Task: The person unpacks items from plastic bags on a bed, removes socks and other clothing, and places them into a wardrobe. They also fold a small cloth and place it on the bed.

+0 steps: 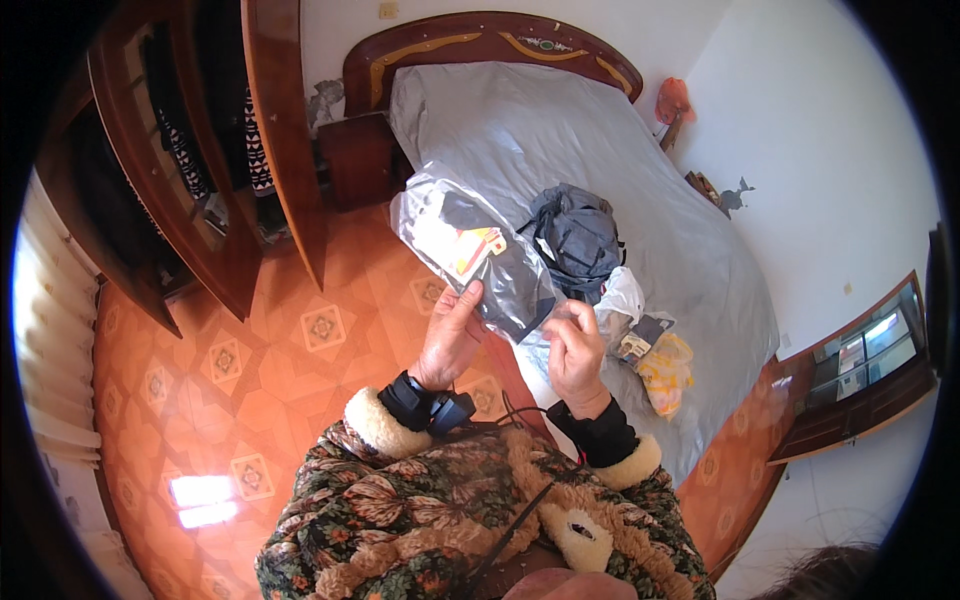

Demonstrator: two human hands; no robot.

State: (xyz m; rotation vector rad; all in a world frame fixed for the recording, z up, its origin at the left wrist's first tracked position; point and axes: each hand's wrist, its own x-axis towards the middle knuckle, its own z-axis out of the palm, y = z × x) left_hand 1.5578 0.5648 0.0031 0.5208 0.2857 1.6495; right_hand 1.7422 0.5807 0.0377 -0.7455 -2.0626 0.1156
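Clear pkg [455,240] held up over L edge of bed [700,270]: lower L side clamped by L hand [450,335], thumb on top; R corner pinched by R hand [575,355], fingers curled. Backpack [575,235] laid nr same edge.

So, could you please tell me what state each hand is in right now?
Left hand: closed, holding a clear, flat plastic packet with dark contents, thumb on top.
Right hand: fingers curled closed, seemingly pinching the same packet's lower right edge.
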